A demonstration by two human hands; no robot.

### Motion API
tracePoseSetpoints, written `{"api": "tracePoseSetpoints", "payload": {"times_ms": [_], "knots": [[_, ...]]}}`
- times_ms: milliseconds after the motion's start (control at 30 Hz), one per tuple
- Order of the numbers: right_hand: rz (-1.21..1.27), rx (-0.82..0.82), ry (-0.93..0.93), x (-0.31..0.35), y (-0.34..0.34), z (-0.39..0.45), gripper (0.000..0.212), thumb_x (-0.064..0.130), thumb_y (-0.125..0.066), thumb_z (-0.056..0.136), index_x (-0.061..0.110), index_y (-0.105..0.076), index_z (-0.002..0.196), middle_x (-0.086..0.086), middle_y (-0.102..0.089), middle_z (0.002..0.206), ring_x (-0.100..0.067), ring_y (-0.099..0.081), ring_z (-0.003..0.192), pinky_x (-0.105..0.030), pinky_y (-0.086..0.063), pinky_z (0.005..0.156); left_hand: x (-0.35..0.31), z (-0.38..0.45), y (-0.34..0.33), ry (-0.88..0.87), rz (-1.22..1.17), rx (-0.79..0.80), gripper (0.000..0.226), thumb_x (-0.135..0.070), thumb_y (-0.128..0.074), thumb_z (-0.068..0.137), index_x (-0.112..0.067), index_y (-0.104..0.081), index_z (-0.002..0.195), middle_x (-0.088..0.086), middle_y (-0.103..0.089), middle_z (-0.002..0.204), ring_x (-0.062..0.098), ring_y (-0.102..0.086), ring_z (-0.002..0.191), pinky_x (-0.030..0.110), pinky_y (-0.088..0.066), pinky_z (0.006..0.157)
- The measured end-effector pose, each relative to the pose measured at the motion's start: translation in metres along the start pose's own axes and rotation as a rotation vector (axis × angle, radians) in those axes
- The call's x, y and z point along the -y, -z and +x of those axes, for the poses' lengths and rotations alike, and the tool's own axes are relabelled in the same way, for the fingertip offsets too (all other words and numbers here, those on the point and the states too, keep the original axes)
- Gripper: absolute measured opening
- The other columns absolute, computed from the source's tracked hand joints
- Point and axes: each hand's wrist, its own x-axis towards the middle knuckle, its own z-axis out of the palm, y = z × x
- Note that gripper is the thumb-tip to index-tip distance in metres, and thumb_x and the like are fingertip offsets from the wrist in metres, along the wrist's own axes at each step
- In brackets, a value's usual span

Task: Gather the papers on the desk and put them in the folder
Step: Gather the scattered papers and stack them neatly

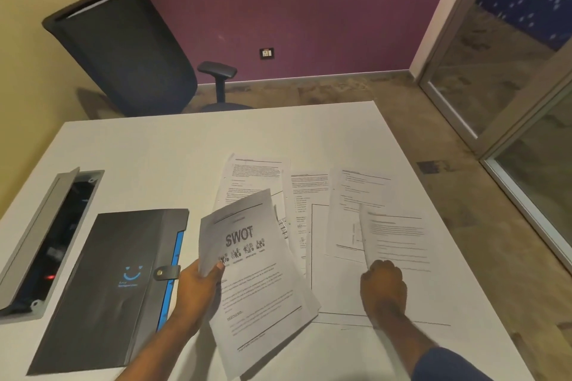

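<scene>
My left hand (198, 283) grips a small stack of papers (253, 275) by its left edge, lifted and tilted above the desk; the top sheet reads "SWOT". My right hand (383, 284) is closed on the near edge of a printed sheet (399, 241) at the right of the spread. Several more printed sheets (309, 195) lie overlapping on the white desk (154, 148) behind and between my hands. The black folder (105, 284), with a blue edge and a snap strap, lies shut on the desk to the left of my left hand.
A grey cable box (40, 238) with its lid up is set into the desk at the far left. A dark office chair (130, 52) stands behind the desk by the purple wall. The desk's right edge runs past the papers, with floor and a glass partition (510, 71) beyond.
</scene>
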Motion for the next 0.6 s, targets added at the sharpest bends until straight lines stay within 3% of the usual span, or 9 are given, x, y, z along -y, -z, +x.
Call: {"api": "tracePoseSetpoints", "payload": {"times_ms": [167,333,467,600], "knots": [[0.174,-0.056,0.036,0.037,0.015,0.027,0.014,0.012,-0.05,0.086,0.008,-0.063,0.081,-0.006,-0.061,0.09,-0.028,-0.062,0.081,-0.038,-0.054,0.071,0.002,0.006,-0.002,0.04,0.018,-0.007,0.013,-0.019,-0.065,0.093,-0.014,-0.063,0.105,0.003,-0.072,0.088,0.019,-0.07,0.074,0.02,-0.05,0.05],[0.133,-0.01,0.033,0.074,0.018,0.052,0.012,0.011,-0.051,0.084,0.006,-0.061,0.083,-0.007,-0.061,0.09,-0.027,-0.057,0.077,-0.03,-0.046,0.064,0.004,0.014,-0.002,0.073,0.019,0.003,0.006,-0.021,-0.066,0.092,-0.023,-0.062,0.097,0.001,-0.073,0.087,0.02,-0.072,0.073,0.021,-0.053,0.049],[0.117,-0.047,0.066,0.095,0.017,0.065,0.013,0.008,-0.049,0.084,0.004,-0.061,0.086,-0.008,-0.061,0.09,-0.028,-0.061,0.081,-0.037,-0.054,0.07,0.003,0.017,-0.002,0.089,0.02,0.002,0.007,-0.022,-0.068,0.091,-0.026,-0.063,0.093,-0.007,-0.074,0.077,0.014,-0.073,0.063,0.015,-0.05,0.043],[0.091,-0.02,0.176,0.108,0.008,0.076,0.014,0.001,-0.046,0.082,0.005,-0.059,0.083,-0.009,-0.06,0.091,-0.029,-0.06,0.082,-0.037,-0.051,0.067,0.005,0.022,-0.002,0.115,0.007,0.006,0.008,-0.021,-0.068,0.091,-0.026,-0.063,0.093,-0.007,-0.076,0.074,0.007,-0.074,0.066,0.015,-0.051,0.04]]}}
